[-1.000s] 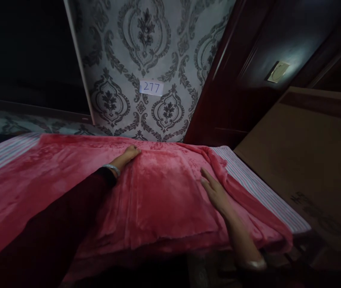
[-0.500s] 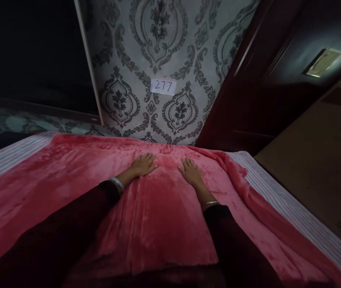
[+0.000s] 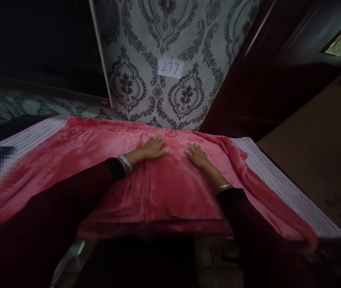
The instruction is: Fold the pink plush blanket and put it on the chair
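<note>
A red plush blanket (image 3: 173,188) is spread over a surface, its pile marked with lighter and darker patches. On its far part my left hand (image 3: 154,147) lies flat, fingers stretched out, a wide silver bangle at the wrist. To the right, apart from it, my right hand (image 3: 198,154) also rests palm down with spread fingers and a thin bangle. Neither hand grips the fabric. The blanket's right side is bunched into a long fold (image 3: 238,160). Beneath it, a striped cloth (image 3: 284,192) shows along the right and at the far left.
Behind the surface is a patterned wall with a paper label (image 3: 170,69) reading 277. A dark screen (image 3: 38,48) stands at upper left. At right are a dark red wooden door (image 3: 248,92) and a large brown board (image 3: 314,148). A blurred pixelated patch covers the left edge.
The view has tilted down, so the blanket's near edge and the floor now show. Both hands stay flat on the blanket, appearing slightly higher and further right.
</note>
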Demonstrator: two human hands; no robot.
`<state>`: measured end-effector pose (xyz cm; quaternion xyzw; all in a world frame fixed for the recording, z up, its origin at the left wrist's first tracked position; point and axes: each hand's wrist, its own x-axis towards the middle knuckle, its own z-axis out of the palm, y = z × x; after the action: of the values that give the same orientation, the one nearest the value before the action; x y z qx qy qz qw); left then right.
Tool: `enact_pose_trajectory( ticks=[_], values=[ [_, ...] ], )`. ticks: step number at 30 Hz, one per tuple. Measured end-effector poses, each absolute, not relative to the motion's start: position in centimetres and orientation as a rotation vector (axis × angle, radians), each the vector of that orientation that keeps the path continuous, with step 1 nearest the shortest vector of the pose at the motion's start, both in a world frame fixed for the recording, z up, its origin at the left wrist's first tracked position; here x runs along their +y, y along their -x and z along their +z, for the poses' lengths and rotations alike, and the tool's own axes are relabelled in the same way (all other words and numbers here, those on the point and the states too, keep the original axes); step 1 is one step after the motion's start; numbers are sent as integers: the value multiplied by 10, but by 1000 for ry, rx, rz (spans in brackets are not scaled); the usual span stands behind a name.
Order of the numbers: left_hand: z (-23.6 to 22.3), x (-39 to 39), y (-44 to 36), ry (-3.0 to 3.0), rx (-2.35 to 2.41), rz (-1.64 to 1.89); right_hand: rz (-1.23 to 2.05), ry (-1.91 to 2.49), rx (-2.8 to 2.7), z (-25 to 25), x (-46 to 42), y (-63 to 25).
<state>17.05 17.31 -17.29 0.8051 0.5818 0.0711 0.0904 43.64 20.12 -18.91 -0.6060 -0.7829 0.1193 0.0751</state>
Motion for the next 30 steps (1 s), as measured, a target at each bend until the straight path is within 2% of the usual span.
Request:
enact_pose_trajectory(
  ticks=[6,11,16,21,26,30],
  values=[
    [-209,94,-183,-2655,1314,215,160,1755,-2390,-220,128,-460],
    [-217,90,-181,-2639,1385,197,36,1788,-2354,-233,106,-461],
    [-183,92,-172,-2429,1321,171,71,1795,-2356,-225,106,-460],
    [-165,41,-147,-2353,1490,305,111,1761,-2340,-227,107,-465],
    [-191,-33,-150,-2399,1554,256,147,1747,-2336,-229,107,-466],
    [-213,-57,-165,-2479,1590,272,166,1725,-2307,-230,108,-465]
  ],
)
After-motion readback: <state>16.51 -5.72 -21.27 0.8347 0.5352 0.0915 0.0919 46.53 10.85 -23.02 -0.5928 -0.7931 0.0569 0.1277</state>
